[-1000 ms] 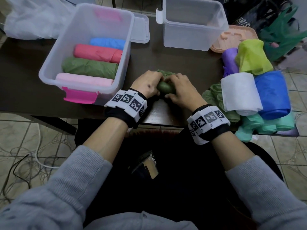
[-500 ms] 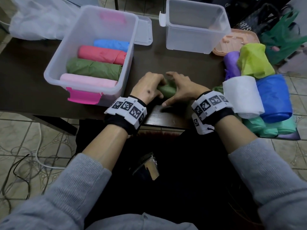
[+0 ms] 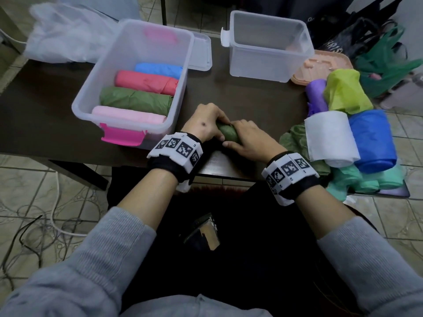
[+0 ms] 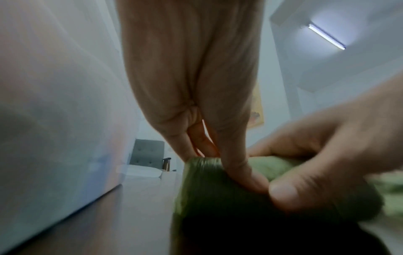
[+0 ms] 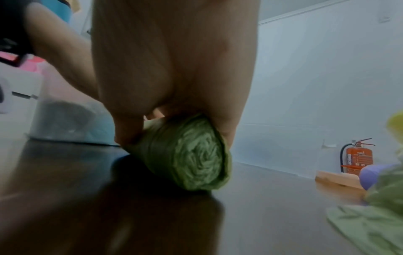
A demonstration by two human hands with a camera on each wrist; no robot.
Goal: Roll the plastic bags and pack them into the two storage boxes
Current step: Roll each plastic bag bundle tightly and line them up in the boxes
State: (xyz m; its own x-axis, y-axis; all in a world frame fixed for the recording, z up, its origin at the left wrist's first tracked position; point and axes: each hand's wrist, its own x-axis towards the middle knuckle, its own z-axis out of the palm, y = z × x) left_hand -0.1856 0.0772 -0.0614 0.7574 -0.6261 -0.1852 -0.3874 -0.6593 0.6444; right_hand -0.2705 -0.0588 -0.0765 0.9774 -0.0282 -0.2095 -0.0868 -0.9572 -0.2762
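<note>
A rolled olive-green plastic bag (image 3: 227, 133) (image 4: 218, 191) (image 5: 194, 155) lies on the dark table (image 3: 251, 97) near its front edge. My left hand (image 3: 206, 123) (image 4: 196, 107) grips its left end with thumb and fingers. My right hand (image 3: 248, 140) (image 5: 170, 69) curls over its right end; the spiral end face shows in the right wrist view. The left storage box (image 3: 109, 106) holds pink, green, red and blue rolls. The right storage box (image 3: 270, 65) stands empty at the back.
A heap of bags lies at the table's right: a white roll (image 3: 329, 138), a blue one (image 3: 373, 140), yellow-green (image 3: 345, 92), purple (image 3: 317, 92) and mint (image 3: 366, 179). A clear lid (image 3: 202, 53), a peach lid (image 3: 325, 65) and a white bag (image 3: 66, 40) lie behind.
Both hands pushed forward over the green bag half a second ago and have now drawn back toward the table's edge, gripping the roll more tightly.
</note>
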